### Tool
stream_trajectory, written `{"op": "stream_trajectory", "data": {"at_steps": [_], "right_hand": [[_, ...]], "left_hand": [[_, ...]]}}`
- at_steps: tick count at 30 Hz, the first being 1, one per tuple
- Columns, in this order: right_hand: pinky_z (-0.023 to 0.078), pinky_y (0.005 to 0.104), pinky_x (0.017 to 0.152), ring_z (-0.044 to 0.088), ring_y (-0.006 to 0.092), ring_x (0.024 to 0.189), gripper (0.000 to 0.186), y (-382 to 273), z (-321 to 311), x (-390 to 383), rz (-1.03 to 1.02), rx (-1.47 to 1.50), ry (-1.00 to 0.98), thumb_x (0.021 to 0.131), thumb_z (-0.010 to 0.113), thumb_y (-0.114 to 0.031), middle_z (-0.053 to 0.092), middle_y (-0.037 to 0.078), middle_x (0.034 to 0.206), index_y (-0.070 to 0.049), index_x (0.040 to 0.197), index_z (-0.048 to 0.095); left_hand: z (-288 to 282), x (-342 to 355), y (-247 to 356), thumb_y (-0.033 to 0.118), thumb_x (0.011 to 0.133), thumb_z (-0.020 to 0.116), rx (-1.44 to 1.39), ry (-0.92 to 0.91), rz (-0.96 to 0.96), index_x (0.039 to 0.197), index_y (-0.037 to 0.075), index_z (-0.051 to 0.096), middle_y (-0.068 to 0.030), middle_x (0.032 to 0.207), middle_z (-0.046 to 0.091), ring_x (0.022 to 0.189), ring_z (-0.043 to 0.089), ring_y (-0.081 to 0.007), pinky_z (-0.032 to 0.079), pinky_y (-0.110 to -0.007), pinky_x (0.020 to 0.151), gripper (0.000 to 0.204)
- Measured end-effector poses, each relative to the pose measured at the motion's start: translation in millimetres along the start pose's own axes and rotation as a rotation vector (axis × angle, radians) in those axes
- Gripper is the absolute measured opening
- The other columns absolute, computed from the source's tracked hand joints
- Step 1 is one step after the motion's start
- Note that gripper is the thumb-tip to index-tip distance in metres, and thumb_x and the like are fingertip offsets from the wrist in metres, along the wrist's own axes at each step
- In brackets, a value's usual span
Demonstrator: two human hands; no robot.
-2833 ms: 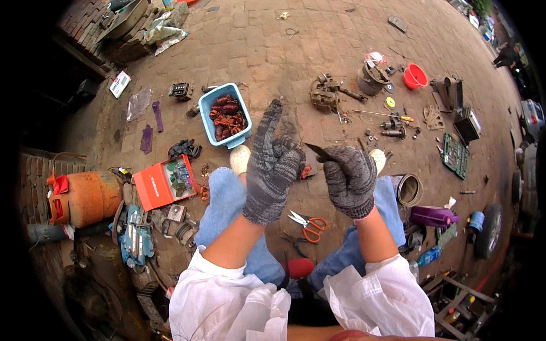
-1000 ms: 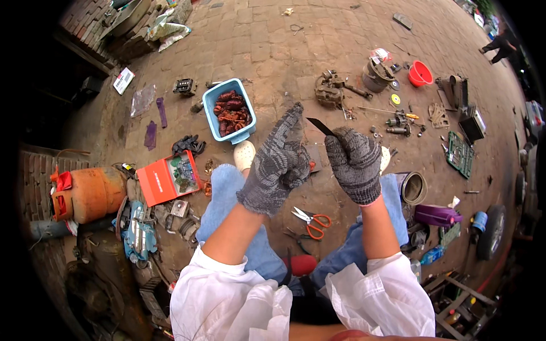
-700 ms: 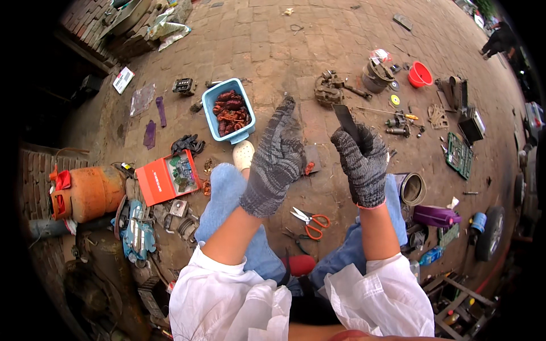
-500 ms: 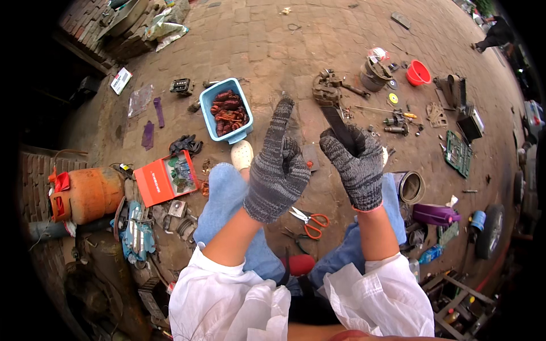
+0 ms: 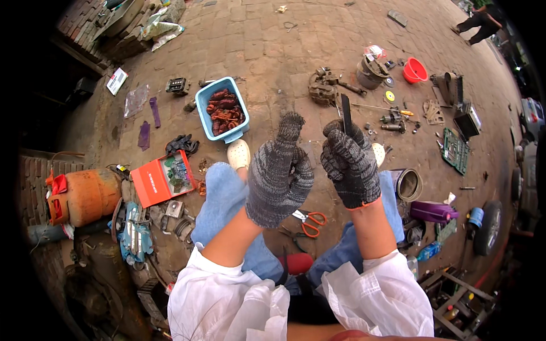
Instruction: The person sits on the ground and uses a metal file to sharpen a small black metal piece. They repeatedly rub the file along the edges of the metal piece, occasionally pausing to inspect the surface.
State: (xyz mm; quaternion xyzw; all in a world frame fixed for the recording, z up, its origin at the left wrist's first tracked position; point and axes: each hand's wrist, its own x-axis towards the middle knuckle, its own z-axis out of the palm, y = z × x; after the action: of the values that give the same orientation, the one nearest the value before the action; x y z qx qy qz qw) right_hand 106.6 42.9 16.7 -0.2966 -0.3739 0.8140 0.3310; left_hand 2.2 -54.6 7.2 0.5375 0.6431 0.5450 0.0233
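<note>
My left hand (image 5: 277, 177), in a grey-and-black knitted glove, is raised over my knees. Its fingers point forward, the thumb stands a little apart, and I see nothing held in it. Opposite it, my right hand (image 5: 351, 165) wears a matching glove with an orange cuff edge. Its fingers are closed around a thin, flat, dark strip (image 5: 346, 112) that stands up above the fist. The strip's lower part is hidden in the glove. Orange-handled scissors (image 5: 310, 221) and dark pliers (image 5: 294, 238) lie on the ground between my legs.
A light-blue tub (image 5: 203, 108) of reddish-brown metal parts stands ahead left, by an open red box (image 5: 152, 183). An orange gas cylinder (image 5: 94, 196) is far left. Rightward are a metal can (image 5: 410, 184), purple container (image 5: 432, 211), green tool case (image 5: 455, 150) and red bucket (image 5: 415, 71).
The dark strip has turned from leaning left to nearly upright in my right hand. My left hand's fingers have tipped lower. A person at the far right has come further into view.
</note>
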Motion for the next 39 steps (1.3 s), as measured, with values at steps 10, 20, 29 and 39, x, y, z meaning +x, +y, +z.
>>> {"op": "stream_trajectory", "data": {"at_steps": [10,20,29,39], "right_hand": [[0.024,0.0211,0.033,0.030,0.0063,0.037,0.013,1,-8,-3,0.059,0.221,-0.045,0.084,0.054,-0.016,0.032,-0.006,0.047,-0.007,0.092,0.053],[0.024,0.0204,0.034,0.028,0.0058,0.038,0.014,-8,-5,-2,-0.028,0.272,-0.126,0.084,0.054,-0.017,0.030,-0.007,0.046,-0.008,0.094,0.054],[0.024,0.0200,0.036,0.028,0.0055,0.041,0.012,-10,-11,4,-0.443,0.101,0.058,0.082,0.057,-0.014,0.034,-0.006,0.051,-0.008,0.092,0.054],[0.045,0.0289,0.058,0.059,0.0189,0.064,0.021,15,0,-9,-0.890,-0.984,-0.348,0.062,0.067,0.001,0.063,0.005,0.074,-0.005,0.082,0.065]], "left_hand": [[-1,2,3,-0.002,0.067,0.056,-0.066,0.004,-0.032,0.128,0.001,0.036,-0.0035,0.066,0.051,0.056,0.047,-0.0162,0.040,-0.028,0.056,0.064],[-4,5,2,-0.006,0.065,0.053,-0.150,-0.024,-0.057,0.128,0.003,0.038,-0.0003,0.066,0.045,0.057,0.043,-0.0084,0.040,-0.023,0.056,0.065],[-3,8,-18,0.001,0.070,0.055,-0.017,0.387,-0.083,0.112,0.002,0.052,-0.0132,0.099,0.057,0.092,0.052,-0.0212,0.042,-0.034,0.080,0.042],[-1,12,-6,0.018,0.088,0.048,-1.360,-0.075,-0.835,0.113,0.001,0.053,-0.0064,0.098,0.059,0.082,0.055,-0.0109,0.045,-0.023,0.070,0.031]]}}
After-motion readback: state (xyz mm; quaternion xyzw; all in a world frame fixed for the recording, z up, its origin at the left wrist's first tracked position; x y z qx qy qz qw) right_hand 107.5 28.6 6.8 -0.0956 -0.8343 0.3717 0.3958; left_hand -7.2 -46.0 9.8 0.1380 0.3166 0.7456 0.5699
